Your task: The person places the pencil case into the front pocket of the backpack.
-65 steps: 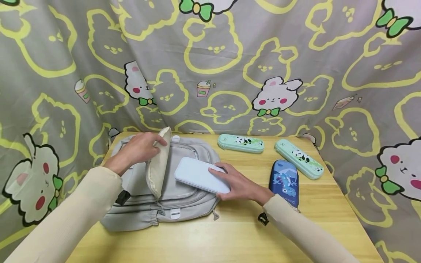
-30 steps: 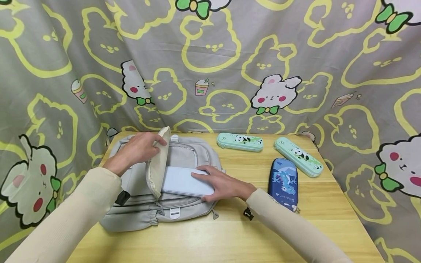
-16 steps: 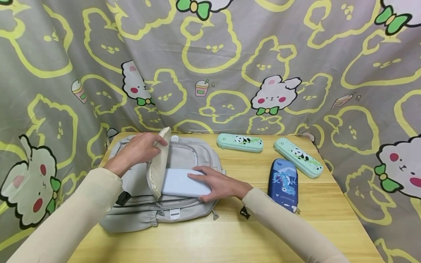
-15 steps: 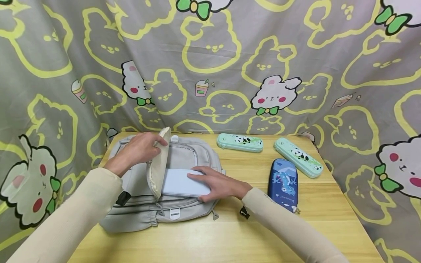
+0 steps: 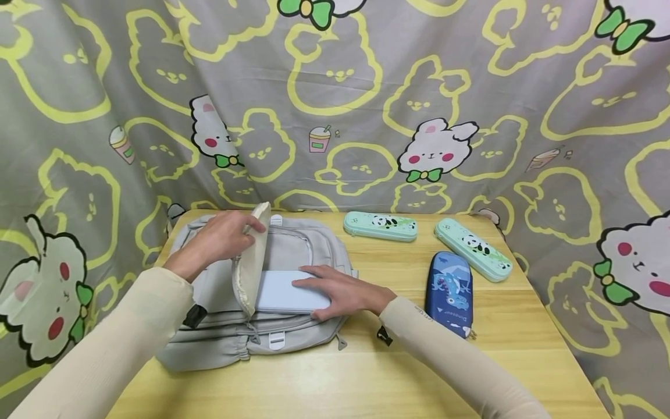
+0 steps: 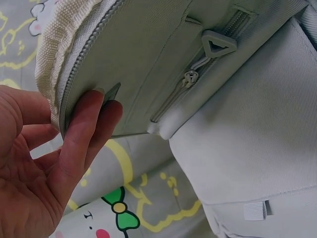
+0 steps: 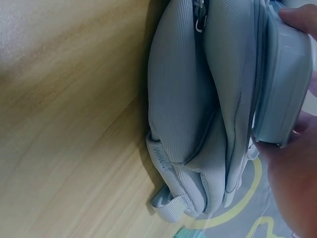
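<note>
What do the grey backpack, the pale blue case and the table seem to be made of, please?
Grey backpack: matte woven fabric, probably synthetic; fine ribbing shows.
Pale blue case: perhaps plastic or coated shell; its faces look smooth, faintly shiny.
Table: wood or wood-look laminate; pale grain and soft glare show.

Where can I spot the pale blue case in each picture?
Head view: just left of centre, in the lower half; the pale blue case is gripped by the right hand.
Left wrist view: not visible.
Right wrist view: upper right.
Shared landmark: the grey backpack.
</note>
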Tool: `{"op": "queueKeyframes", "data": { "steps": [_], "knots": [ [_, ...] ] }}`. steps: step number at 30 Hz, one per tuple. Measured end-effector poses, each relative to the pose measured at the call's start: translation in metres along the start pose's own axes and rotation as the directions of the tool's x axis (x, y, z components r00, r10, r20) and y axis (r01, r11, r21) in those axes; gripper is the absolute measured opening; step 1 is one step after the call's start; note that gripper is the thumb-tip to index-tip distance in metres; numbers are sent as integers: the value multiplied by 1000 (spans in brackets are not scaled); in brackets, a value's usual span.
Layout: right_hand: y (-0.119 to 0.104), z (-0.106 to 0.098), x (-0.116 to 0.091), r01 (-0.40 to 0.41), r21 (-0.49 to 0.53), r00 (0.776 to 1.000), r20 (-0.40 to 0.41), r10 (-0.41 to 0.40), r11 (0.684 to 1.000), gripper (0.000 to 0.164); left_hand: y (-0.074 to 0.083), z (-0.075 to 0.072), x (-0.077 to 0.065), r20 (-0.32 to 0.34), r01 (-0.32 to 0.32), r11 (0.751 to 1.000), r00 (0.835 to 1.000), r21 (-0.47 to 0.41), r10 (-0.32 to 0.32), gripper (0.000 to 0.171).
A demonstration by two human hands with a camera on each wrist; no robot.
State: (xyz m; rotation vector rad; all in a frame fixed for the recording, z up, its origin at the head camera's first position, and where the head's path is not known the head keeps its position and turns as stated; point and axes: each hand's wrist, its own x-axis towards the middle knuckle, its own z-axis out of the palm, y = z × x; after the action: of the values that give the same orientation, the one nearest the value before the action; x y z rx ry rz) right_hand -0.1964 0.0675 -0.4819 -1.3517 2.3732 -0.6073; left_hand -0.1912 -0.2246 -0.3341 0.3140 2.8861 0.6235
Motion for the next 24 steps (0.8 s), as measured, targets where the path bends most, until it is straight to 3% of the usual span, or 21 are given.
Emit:
{"op": "queueKeyframes", "data": {
  "steps": [12, 24],
  "knots": [
    [3, 1, -2, -29, -10, 1000, -7, 29, 1000, 78, -2, -1, -1, 12, 13, 1000, 1000, -4, -13, 39],
    [3, 3, -25, -80, -49, 982, -175, 70, 996, 76, -3, -2, -2, 7, 9, 1000, 1000, -21, -9, 39]
  ]
}}
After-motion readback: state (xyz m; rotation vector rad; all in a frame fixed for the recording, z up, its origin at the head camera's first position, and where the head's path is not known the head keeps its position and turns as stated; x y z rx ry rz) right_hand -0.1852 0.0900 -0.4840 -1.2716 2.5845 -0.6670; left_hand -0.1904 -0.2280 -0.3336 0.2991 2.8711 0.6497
